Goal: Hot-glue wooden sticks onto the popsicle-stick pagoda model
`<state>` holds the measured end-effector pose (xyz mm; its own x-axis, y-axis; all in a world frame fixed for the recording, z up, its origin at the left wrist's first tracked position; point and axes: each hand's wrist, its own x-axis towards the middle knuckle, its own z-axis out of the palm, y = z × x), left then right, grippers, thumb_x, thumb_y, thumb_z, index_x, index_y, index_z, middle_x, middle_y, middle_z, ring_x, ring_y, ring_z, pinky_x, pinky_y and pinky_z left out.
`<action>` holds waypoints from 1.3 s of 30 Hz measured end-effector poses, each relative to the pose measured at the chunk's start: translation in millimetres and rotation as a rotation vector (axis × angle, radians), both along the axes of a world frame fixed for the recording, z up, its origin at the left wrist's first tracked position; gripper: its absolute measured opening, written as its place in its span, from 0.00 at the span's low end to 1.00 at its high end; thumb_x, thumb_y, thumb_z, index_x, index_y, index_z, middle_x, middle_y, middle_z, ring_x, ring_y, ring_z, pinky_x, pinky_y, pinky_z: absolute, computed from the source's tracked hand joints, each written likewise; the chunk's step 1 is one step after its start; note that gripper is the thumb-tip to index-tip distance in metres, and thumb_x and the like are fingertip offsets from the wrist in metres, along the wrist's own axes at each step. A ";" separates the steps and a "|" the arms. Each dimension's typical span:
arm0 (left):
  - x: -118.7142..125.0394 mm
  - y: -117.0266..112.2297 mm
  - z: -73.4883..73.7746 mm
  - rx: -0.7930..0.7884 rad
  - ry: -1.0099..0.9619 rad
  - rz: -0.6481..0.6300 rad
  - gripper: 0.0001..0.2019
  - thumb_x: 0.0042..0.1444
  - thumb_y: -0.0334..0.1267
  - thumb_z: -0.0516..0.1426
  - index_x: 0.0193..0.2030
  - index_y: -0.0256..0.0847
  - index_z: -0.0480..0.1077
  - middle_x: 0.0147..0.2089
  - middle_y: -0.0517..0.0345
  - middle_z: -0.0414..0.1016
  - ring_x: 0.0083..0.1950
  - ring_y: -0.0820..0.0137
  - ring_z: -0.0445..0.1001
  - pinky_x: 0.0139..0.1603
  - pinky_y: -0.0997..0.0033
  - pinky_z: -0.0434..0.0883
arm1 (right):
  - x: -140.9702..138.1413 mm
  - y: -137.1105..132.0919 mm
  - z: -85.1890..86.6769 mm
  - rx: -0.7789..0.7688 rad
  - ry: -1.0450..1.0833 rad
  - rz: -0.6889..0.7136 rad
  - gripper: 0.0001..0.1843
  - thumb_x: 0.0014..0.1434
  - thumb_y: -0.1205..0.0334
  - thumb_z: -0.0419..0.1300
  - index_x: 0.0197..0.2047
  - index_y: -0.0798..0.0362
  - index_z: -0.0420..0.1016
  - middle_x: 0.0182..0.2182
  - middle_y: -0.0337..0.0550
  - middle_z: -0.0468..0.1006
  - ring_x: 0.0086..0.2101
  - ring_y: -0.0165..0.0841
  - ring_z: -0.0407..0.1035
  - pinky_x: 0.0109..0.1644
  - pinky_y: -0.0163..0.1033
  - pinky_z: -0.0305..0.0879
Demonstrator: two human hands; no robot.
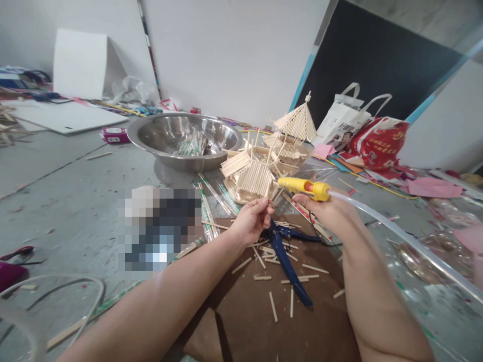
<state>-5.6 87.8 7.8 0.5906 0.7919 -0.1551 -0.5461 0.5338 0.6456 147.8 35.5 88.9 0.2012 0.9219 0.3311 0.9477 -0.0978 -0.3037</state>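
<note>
My right hand is closed around a yellow hot glue gun, its nozzle pointing left toward the model; a long clear glue stick trails from its back end. The fingertips of my left hand pinch a short wooden stick close to the nozzle, at the near edge of a pavilion model built from chopsticks. A pointed roof tops the model's rear part. Beneath my hands, blue-handled cutters lie on a brown board among several cut stick pieces.
A steel basin holding wrapped chopsticks stands behind to the left. More wrapped chopsticks lie left of the model. A white bag and red bag stand at back right. A pixelated patch hides something on the left floor.
</note>
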 end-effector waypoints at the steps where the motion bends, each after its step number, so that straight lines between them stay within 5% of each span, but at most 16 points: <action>1: -0.1 0.0 -0.1 0.001 0.001 0.004 0.08 0.44 0.39 0.57 0.27 0.37 0.63 0.19 0.66 0.66 0.13 0.82 0.59 0.14 0.81 0.53 | 0.0 -0.1 -0.1 0.006 0.006 0.003 0.21 0.44 0.40 0.51 0.30 0.48 0.70 0.25 0.41 0.74 0.28 0.37 0.68 0.25 0.37 0.58; 32: -1.5 0.8 -0.8 0.007 0.017 0.052 0.08 0.44 0.39 0.57 0.26 0.37 0.63 0.18 0.66 0.65 0.13 0.82 0.58 0.14 0.81 0.54 | -6.4 -3.7 8.1 -0.107 0.181 0.122 0.20 0.41 0.42 0.55 0.32 0.46 0.72 0.31 0.37 0.76 0.32 0.37 0.69 0.32 0.40 0.63; 39: 2.3 1.3 -0.8 0.027 0.031 0.025 0.08 0.43 0.38 0.58 0.26 0.36 0.63 0.18 0.65 0.65 0.13 0.82 0.58 0.13 0.81 0.53 | 2.1 -9.0 14.0 -0.029 0.176 0.053 0.21 0.42 0.41 0.54 0.29 0.49 0.73 0.23 0.40 0.74 0.24 0.35 0.67 0.24 0.38 0.60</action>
